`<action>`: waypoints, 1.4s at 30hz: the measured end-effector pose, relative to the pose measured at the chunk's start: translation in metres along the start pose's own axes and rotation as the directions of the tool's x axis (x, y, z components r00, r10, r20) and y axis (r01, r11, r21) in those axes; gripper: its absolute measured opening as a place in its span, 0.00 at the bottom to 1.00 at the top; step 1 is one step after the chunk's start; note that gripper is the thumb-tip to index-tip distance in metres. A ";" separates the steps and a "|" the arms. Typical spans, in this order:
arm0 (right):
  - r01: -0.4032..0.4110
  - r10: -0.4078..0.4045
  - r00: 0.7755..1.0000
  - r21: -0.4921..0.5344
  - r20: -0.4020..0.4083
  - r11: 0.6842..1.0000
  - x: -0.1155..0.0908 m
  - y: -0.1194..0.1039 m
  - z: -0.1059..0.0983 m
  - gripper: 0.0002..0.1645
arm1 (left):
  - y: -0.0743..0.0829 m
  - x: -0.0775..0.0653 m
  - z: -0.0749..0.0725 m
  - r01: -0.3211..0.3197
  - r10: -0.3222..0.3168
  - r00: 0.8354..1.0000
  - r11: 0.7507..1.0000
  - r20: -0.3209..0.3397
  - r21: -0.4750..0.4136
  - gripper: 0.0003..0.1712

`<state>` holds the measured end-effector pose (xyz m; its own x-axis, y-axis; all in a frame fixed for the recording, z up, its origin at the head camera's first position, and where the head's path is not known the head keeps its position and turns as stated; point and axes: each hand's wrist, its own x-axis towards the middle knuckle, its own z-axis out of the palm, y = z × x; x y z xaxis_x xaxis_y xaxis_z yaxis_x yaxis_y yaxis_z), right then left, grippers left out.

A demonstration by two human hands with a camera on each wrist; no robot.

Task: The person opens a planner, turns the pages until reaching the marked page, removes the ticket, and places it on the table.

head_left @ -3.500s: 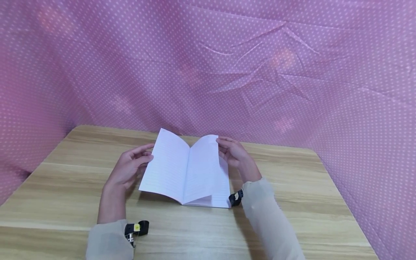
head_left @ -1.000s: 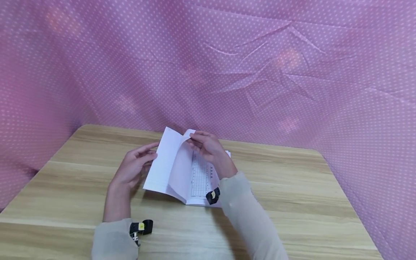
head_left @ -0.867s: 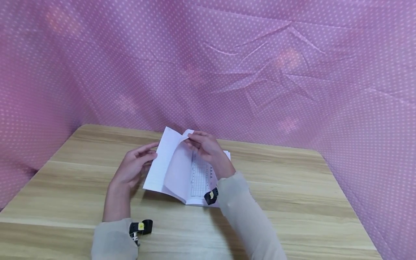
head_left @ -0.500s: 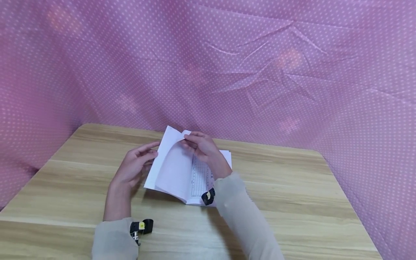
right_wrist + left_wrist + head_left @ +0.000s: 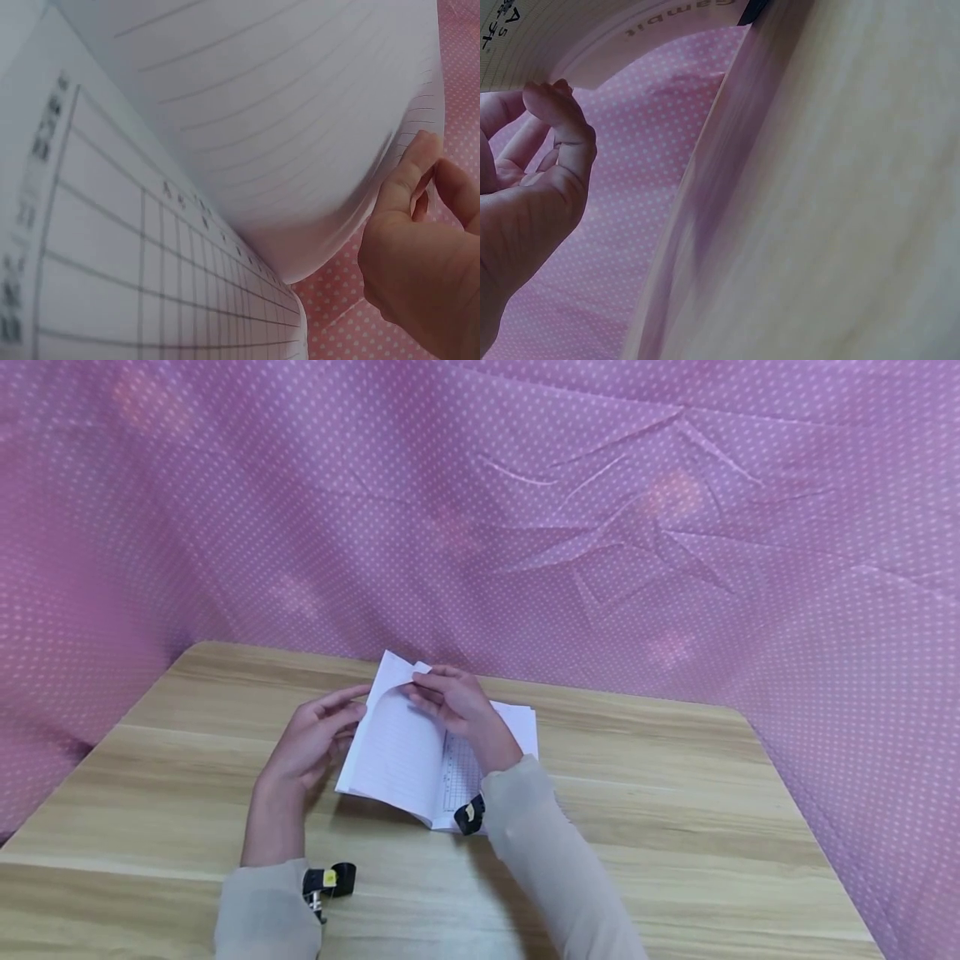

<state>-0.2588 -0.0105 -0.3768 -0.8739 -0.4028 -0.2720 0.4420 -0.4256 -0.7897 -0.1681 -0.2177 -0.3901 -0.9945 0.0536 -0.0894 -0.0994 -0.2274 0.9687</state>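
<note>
An opened notebook (image 5: 397, 752) with white ruled pages lies on the wooden table, its left side raised. My left hand (image 5: 307, 739) holds that raised left edge between thumb and fingers. In the left wrist view, the thumb presses at the rim of the cover (image 5: 611, 49), which bears printed lettering. My right hand (image 5: 461, 706) reaches across the notebook and pinches the top corner of a page (image 5: 300, 97), bent over to the left. Under it shows a page printed with a grid table (image 5: 150, 247), partly hidden by the right wrist in the head view.
A light wood-grain table (image 5: 675, 827) with rounded far corners carries the notebook. Pink cloth with white dots (image 5: 525, 527) hangs behind it and on both sides. Small black devices (image 5: 330, 881) are strapped at both wrists over beige sleeves.
My right hand has moved left, carrying a page over from the right side toward the left one and uncovering the printed grid. The left hand keeps its hold on the left edge.
</note>
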 end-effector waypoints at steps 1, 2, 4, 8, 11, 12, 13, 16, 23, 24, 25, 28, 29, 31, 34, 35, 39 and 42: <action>-0.001 0.001 1.000 -0.001 -0.005 1.000 0.001 0.001 0.001 0.09 | 0.000 0.000 0.000 -0.002 0.002 1.000 1.000 0.001 -0.005 0.31; -0.003 0.003 1.000 -0.002 -0.011 1.000 0.002 0.001 0.002 0.08 | 0.000 0.000 -0.001 -0.004 0.004 1.000 1.000 0.003 -0.008 0.31; -0.006 0.006 1.000 -0.008 -0.024 1.000 0.003 0.002 0.004 0.08 | 0.000 0.000 -0.001 -0.007 0.007 1.000 1.000 0.005 -0.010 0.31; -0.005 0.004 0.999 -0.026 -0.035 1.000 0.004 0.003 0.007 0.09 | 0.000 0.000 -0.001 -0.008 0.008 1.000 1.000 0.012 -0.018 0.31; 0.004 -0.005 0.999 -0.038 -0.036 0.999 0.005 0.004 0.010 0.08 | 0.000 0.000 0.000 -0.001 0.001 1.000 1.000 0.015 -0.010 0.33; 0.006 -0.008 0.999 -0.042 -0.038 0.999 0.005 0.005 0.011 0.08 | 0.000 -0.001 0.000 0.001 -0.001 1.000 1.000 0.016 -0.003 0.34; 0.009 -0.011 0.999 -0.047 -0.039 0.999 0.006 0.005 0.012 0.08 | -0.001 -0.001 0.000 0.005 -0.005 1.000 1.000 0.016 0.001 0.34; 0.017 -0.020 0.999 -0.064 -0.041 0.998 0.008 0.007 0.015 0.06 | -0.001 -0.001 0.000 0.009 -0.009 1.000 1.000 0.017 0.009 0.35; 0.034 -0.039 0.998 -0.116 -0.043 0.993 0.011 0.008 0.023 0.06 | -0.001 -0.002 0.001 0.007 -0.008 1.000 0.999 0.026 0.051 0.35; 0.037 -0.043 0.998 -0.124 -0.046 0.992 0.012 0.008 0.024 0.05 | -0.001 -0.002 0.001 0.009 -0.010 1.000 0.998 0.027 0.057 0.35; 0.040 -0.047 0.998 -0.129 -0.049 0.991 0.012 0.008 0.025 0.05 | -0.001 -0.002 0.001 0.008 -0.010 1.000 0.998 0.027 0.062 0.35; 0.041 -0.049 0.997 -0.133 -0.058 0.990 0.012 0.008 0.027 0.03 | 0.000 -0.003 0.001 0.010 -0.011 1.000 0.997 0.023 0.073 0.35; 0.039 -0.047 0.997 -0.132 -0.058 0.990 0.012 0.008 0.027 0.03 | 0.000 -0.003 0.001 0.010 -0.012 1.000 0.997 0.021 0.074 0.35; 0.036 -0.044 0.997 -0.127 -0.057 0.991 0.012 0.008 0.027 0.03 | 0.000 -0.003 0.001 0.010 -0.011 1.000 0.997 0.014 0.078 0.35; 0.038 -0.043 0.998 -0.124 -0.040 0.992 0.011 0.007 0.028 0.03 | 0.001 -0.003 0.000 0.007 -0.008 1.000 0.996 0.006 0.087 0.34; 0.040 -0.044 0.999 -0.124 -0.032 0.992 0.011 0.006 0.028 0.03 | 0.001 -0.003 0.000 0.005 -0.006 1.000 0.996 0.006 0.089 0.34; 0.044 -0.047 0.999 -0.132 -0.018 0.990 0.010 0.004 0.028 0.03 | 0.001 -0.003 0.000 -0.002 0.001 1.000 0.995 0.005 0.100 0.34; 0.037 -0.041 0.999 -0.152 -0.024 0.988 0.008 0.004 0.028 0.03 | 0.001 -0.004 0.001 0.000 -0.001 1.000 0.995 0.005 0.097 0.34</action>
<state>-0.2583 -0.0376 -0.3665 -0.8960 -0.3653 -0.2524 0.3732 -0.3119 -0.8737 -0.1645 -0.2176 -0.3886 -0.9943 0.0589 -0.0887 -0.0958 -0.1316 0.9867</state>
